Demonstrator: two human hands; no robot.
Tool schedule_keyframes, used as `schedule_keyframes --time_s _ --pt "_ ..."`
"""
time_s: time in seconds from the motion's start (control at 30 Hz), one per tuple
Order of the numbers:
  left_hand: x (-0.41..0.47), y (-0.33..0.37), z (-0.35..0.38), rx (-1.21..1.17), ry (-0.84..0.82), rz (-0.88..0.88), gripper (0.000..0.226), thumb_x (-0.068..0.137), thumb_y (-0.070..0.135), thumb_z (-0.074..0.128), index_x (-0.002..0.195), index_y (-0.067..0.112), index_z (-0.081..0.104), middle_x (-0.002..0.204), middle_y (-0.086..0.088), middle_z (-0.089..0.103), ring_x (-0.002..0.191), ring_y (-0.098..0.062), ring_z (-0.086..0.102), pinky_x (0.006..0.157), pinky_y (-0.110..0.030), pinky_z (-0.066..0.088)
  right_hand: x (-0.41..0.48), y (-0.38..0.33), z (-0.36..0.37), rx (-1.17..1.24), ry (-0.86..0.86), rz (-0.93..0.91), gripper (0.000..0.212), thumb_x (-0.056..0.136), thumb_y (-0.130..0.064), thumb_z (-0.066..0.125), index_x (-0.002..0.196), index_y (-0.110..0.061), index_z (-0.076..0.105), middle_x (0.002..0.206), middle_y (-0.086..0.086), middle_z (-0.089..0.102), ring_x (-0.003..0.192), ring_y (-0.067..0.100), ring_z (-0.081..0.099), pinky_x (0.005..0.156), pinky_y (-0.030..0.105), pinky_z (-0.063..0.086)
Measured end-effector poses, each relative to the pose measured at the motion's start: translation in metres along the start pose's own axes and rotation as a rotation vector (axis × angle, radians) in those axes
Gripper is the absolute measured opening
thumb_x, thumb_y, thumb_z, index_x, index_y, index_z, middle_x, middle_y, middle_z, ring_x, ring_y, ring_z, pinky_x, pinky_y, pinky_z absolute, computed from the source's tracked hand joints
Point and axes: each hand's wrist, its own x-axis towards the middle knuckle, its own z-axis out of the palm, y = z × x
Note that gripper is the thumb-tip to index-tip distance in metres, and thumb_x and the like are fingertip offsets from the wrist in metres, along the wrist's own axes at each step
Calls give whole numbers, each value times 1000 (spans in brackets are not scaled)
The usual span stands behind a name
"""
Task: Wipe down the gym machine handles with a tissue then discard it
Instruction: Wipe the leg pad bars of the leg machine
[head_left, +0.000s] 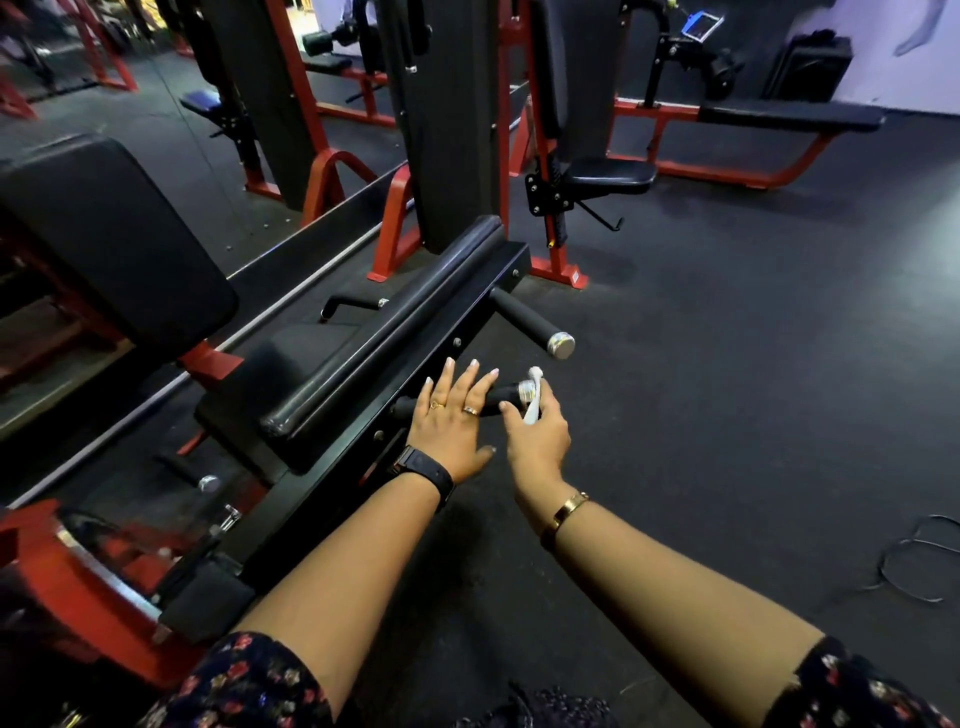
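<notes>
While your flat left hand (452, 421) rests on the handle (497, 399), your right hand (537, 441) pinches the tissue (533, 413) at its chrome cap (525, 389). Wrap the tissue fully round, then twist.

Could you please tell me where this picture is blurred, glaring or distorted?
Head view: dim gym, bright wall top right; head view: red frame at bottom left is smeared; head view: far handle's chrome cap glints; head view: tissue is sharp, edges bow.

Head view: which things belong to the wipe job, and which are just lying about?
Job: tissue, held in right hand; near handle, under the flat left hand; far handle.
Lying about: cable on the floor; flat bench; black seat pad.
</notes>
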Motion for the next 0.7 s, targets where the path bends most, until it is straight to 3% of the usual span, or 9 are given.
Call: schedule_keyframes --time_s 0.13,0.23,0.37,0.47,0.6,0.7 --pt "-1 0 0 2 2 -1 101 87 44 62 151 33 -14 161 4 -16 147 -23 -21 118 -42 -11 13 -4 -10 21 -193 0 61 82 -7 65 138 -25 47 133 -6 55 122 12 52 107 33 40" --pt "-1 1 1 -12 9 -8 101 85 45 63 152 34 -13 161 5 -15 147 -22 -20 117 -41 -12 16 -1 -16 21 -170 73 53 78 -15 73 129 -19 59 118 2 66 113 22 60 99 39 48" --pt "0 1 2 4 9 -8 102 86 47 62 151 34 -16 161 4 -16 147 -23 -21 116 -40 -14 2 -2 -18 -35 7 -12 43 88 -14 66 131 -17 58 122 0 64 112 13 58 99 27 45" --pt "0 1 -1 5 -7 -6 102 87 46 61 151 33 -16 161 4 -17 147 -23 -22 117 -41 -13 8 -11 -17 -100 -72 -103 43 91 -14 62 134 -15 56 130 1 59 120 13 54 102 22 39" --pt "-1 0 -1 0 -5 8 101 87 45 61 151 32 -15 161 5 -16 147 -21 -21 117 -39 -13 21 -17 -21 -356 -238 -245 42 93 -16 59 134 -12 51 136 7 53 128 21 46 106 26 34" --pt "-3 -7 -6 17 5 52 95 90 42 59 152 32 -12 162 5 -11 148 -18 -15 118 -39 -11 21 -10 -20 -725 -283 -534 41 98 -7 46 139 -5 43 150 15 36 145 30 21 116 34 17"
